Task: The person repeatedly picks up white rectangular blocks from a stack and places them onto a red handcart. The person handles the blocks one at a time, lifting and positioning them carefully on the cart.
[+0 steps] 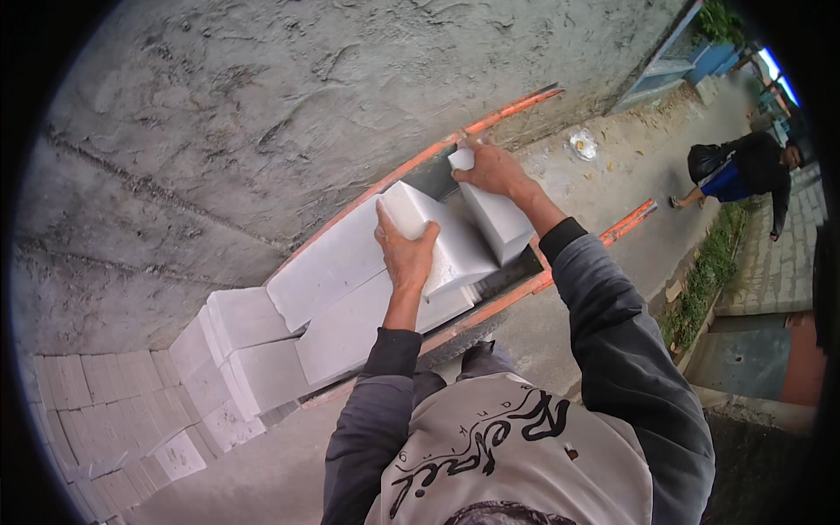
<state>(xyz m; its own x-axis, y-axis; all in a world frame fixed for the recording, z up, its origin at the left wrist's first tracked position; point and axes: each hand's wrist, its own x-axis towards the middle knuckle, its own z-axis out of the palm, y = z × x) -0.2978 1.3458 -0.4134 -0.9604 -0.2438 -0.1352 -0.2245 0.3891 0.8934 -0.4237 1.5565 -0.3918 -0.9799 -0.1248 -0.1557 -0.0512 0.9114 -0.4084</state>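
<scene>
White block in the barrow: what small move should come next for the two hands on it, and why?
Probably lift it slightly. The left hand grips the near corner of the top white block, the right hand its far end. It lies tilted across other blocks in the orange-framed barrow, so a slight lift would clear them.

A rough grey plastered wall is filling the upper left of the view, and a stack of white blocks is lying on the ground at the lower left. Along the paved path at the right, a person in dark clothes is walking beside a strip of green plants.
</scene>
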